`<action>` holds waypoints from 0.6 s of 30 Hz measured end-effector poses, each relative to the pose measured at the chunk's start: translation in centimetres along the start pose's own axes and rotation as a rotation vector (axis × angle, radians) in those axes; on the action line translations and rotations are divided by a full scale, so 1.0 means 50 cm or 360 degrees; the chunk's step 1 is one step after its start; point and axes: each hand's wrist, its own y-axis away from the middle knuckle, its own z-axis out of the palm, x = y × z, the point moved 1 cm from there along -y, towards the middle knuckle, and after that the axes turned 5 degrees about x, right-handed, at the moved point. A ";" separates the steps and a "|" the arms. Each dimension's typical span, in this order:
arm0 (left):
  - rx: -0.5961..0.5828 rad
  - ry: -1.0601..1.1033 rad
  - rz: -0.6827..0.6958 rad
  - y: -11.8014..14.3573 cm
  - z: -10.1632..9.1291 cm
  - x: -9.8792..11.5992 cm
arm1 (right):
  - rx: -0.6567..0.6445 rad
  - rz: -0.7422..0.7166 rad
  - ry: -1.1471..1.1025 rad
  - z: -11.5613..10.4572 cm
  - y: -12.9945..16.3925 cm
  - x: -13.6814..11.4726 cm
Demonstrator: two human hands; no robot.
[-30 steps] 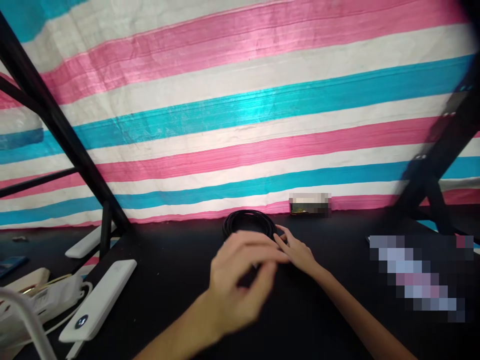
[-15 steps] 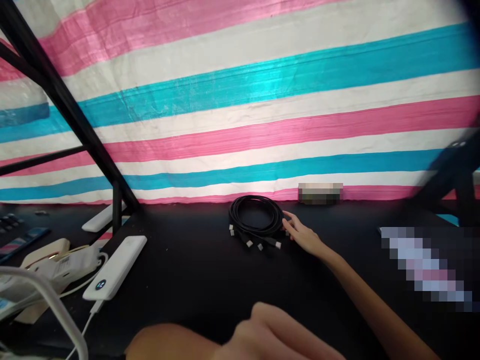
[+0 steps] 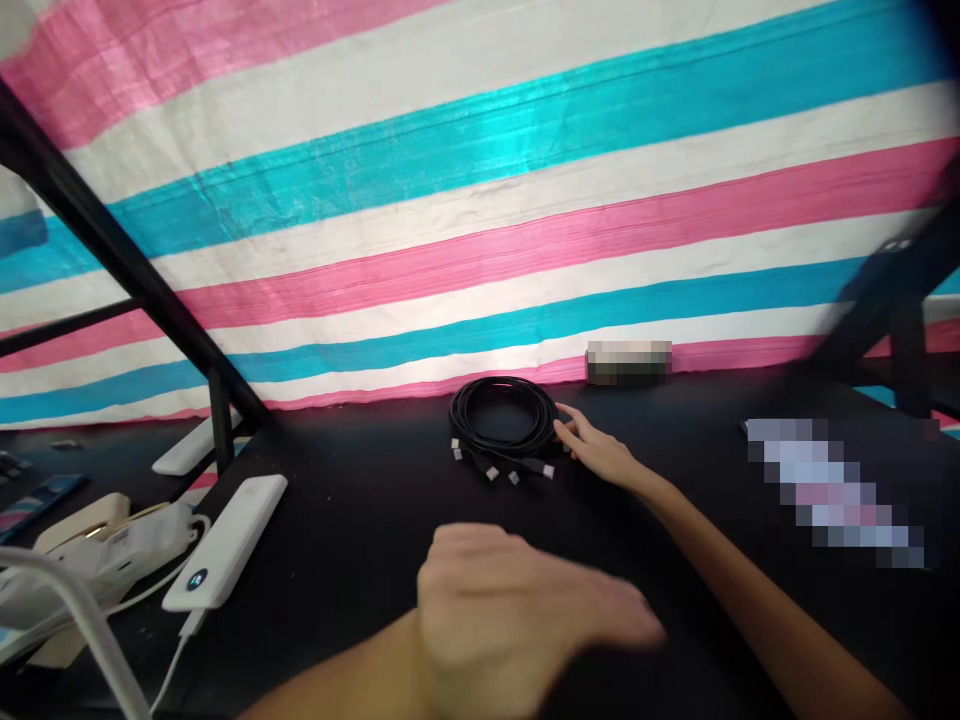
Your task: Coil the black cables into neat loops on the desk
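Observation:
A coil of black cables (image 3: 501, 418) with several white-tipped plugs lies on the black table (image 3: 360, 520), close to the striped tarp. My right hand (image 3: 596, 452) rests at the coil's right side, fingertips touching it, fingers apart. My left hand (image 3: 510, 625) hovers blurred over the near middle of the table, fingers loosely curled with nothing in it, well short of the coil.
A white power bank (image 3: 225, 543) with a lit indicator and a white cable lies at the left, another white bar (image 3: 193, 447) behind it. Black frame struts (image 3: 127, 275) slant at left and right. White devices and cords crowd the left corner. The pink, white and blue tarp (image 3: 480, 230) forms the back wall.
My left hand left the coil, dropped toward the near edge, then rose again over the middle. The right hand stays at the coil. The camera tilted slightly.

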 end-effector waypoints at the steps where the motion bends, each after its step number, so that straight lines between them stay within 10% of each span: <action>1: -0.0146 -0.0113 0.0154 -0.008 0.011 -0.025 | 0.0001 -0.0004 -0.0003 0.001 0.000 0.001; 4: -0.0060 -0.0287 0.0033 -0.021 0.020 -0.094 | -0.0007 -0.0016 -0.0015 0.002 0.001 0.003; 11: 0.0159 0.0161 -0.0985 -0.006 -0.008 -0.189 | -0.0015 0.0013 -0.0017 0.001 0.008 -0.001; 18: 0.0389 0.0511 -0.1374 0.016 -0.019 -0.233 | 0.0115 -0.0046 -0.0200 -0.002 0.008 0.002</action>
